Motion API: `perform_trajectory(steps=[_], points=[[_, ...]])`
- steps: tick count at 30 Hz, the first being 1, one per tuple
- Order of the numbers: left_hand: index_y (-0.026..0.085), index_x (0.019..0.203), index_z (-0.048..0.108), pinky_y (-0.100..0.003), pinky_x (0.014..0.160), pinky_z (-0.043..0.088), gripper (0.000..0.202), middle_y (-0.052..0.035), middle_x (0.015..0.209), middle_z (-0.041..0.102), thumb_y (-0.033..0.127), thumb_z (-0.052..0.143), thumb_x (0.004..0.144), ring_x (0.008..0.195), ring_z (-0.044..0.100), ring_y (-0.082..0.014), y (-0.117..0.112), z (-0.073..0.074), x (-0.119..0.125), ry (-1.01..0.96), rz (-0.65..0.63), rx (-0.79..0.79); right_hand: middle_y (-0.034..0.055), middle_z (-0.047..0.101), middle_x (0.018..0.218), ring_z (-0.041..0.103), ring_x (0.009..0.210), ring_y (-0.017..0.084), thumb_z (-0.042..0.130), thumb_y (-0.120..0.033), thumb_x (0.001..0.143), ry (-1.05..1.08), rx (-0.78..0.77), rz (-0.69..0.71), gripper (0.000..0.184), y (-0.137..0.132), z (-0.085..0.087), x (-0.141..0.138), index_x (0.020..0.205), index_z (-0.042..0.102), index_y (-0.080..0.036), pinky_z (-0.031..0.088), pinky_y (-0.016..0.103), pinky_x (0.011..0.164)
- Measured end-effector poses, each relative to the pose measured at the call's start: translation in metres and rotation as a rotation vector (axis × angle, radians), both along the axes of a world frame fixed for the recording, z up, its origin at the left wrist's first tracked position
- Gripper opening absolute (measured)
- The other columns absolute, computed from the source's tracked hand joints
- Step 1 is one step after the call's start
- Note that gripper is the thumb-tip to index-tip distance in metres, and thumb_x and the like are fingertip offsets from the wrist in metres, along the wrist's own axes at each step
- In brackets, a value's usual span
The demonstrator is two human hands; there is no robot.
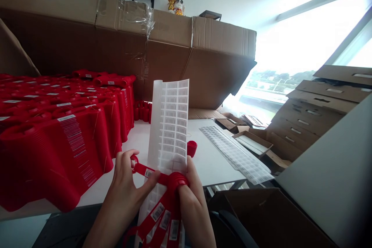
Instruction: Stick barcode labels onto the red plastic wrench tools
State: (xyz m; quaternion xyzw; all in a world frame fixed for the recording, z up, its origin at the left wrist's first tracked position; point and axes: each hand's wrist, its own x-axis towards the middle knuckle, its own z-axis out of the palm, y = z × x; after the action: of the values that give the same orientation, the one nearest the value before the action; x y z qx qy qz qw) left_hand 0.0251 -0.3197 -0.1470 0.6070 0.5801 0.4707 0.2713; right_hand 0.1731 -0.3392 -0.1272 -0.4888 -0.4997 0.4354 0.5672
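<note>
Left hand (122, 190) pinches a red strap (151, 172) between thumb and fingers, while right hand (193, 207) curls closed around the strap's thick end, both in front of a tall label sheet (168, 124) standing upright between them. More barcoded straps (158, 215) dangle below the hands. Upper sheet rows seem to hold labels still, though glare makes that uncertain. On the white table (212, 162), large red stacks (58, 147) already carry barcodes, and a second sheet (236, 155) lies right of a small red coil (192, 148).
</note>
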Motion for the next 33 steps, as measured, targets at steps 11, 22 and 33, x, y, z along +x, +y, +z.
perform_trajectory(steps=[11,22,33], points=[[0.03,0.136,0.035,-0.046,0.098,0.055,0.065,-0.0042,0.11,0.061,0.061,0.066,0.088,0.103,0.069,-0.0255,0.006,0.0,-0.016,-0.33,-0.257,-0.21,0.0073,0.071,0.11,0.066,0.092,0.026,0.053,-0.023,0.083,0.145,-0.027,-0.06,0.042,0.015,0.006,0.016,0.124,0.064,-0.023,0.056,0.035,0.074],[0.028,0.121,0.044,-0.034,0.083,0.059,0.045,-0.0025,0.101,0.068,0.049,0.067,0.089,0.095,0.072,-0.0223,0.015,-0.012,-0.009,-0.406,-0.348,-0.182,0.0046,0.075,0.102,0.066,0.097,0.025,0.048,-0.019,0.078,-0.128,0.131,-0.076,0.036,0.03,-0.006,0.061,0.105,0.072,-0.023,0.051,0.036,0.084],[0.026,0.1,0.056,-0.049,0.084,0.052,0.013,-0.0118,0.105,0.07,0.027,0.05,0.088,0.097,0.068,-0.0357,0.096,-0.034,-0.044,0.342,-0.037,-0.093,-0.0005,0.057,0.069,0.053,0.061,0.019,0.049,-0.028,0.074,0.151,0.109,-0.307,0.005,0.095,-0.076,0.108,0.076,0.053,-0.026,0.047,0.033,0.061]])
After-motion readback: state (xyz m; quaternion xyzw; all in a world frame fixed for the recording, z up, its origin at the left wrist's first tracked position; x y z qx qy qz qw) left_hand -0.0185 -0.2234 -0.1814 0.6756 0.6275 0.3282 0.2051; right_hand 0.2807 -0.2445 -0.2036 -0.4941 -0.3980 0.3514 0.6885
